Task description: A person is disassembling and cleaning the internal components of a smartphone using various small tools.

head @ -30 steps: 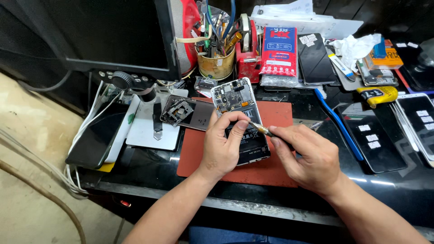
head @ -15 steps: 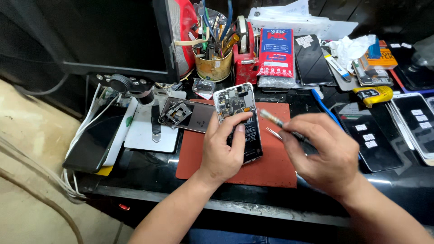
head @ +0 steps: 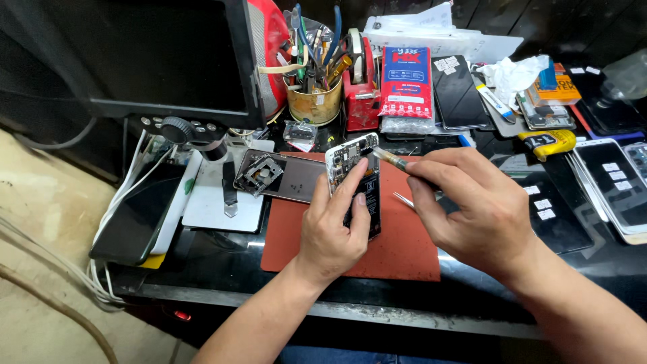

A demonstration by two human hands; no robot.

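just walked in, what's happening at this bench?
A person is working on an opened phone with its back off and its insides showing. The left hand holds it tilted up over a red mat. The right hand holds a thin tool with its tip at the phone's top edge, and tweezers poke out beneath that hand. The removed back cover lies to the left on the mat. More phones, a tin of tools and a monitor surround the work.

monitor (head: pixel 168 54) back left | tool tin (head: pixel 315 101) beside red tape dispenser (head: pixel 360 94) | red-blue packet (head: pixel 406 77) leaning behind mat | dark phone (head: pixel 138 216) at left on white cables (head: pixel 101 283) | yellow tape measure (head: pixel 547 141) right | phones with stickers (head: pixel 610 178) far right
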